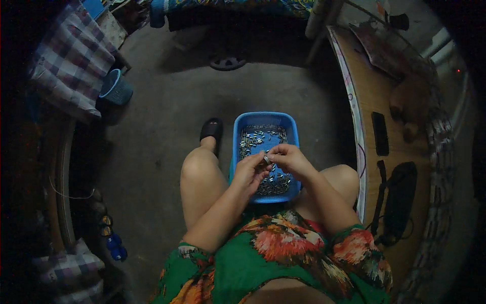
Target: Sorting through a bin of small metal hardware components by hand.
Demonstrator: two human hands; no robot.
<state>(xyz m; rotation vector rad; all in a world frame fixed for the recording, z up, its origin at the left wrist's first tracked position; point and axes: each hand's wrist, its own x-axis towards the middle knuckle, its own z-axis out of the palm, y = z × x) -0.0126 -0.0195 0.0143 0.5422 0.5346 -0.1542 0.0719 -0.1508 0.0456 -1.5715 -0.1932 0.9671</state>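
Both my hands meet above a blue plastic basket between my knees. Many small shiny metal pieces, short and tube-like, lie scattered over its mesh bottom. My left hand is closed, thumb and fingers pinching a small silvery metal piece. From the other side, my right hand has its thumb and forefinger pinched at the same piece. The fingers partly cover it, so its exact kind does not show.
A wooden bench or table runs along the right, bearing a dark phone-like slab and a black bag. At the left stands a blue bin beside a checked cloth. A round dark base rests on the floor ahead.
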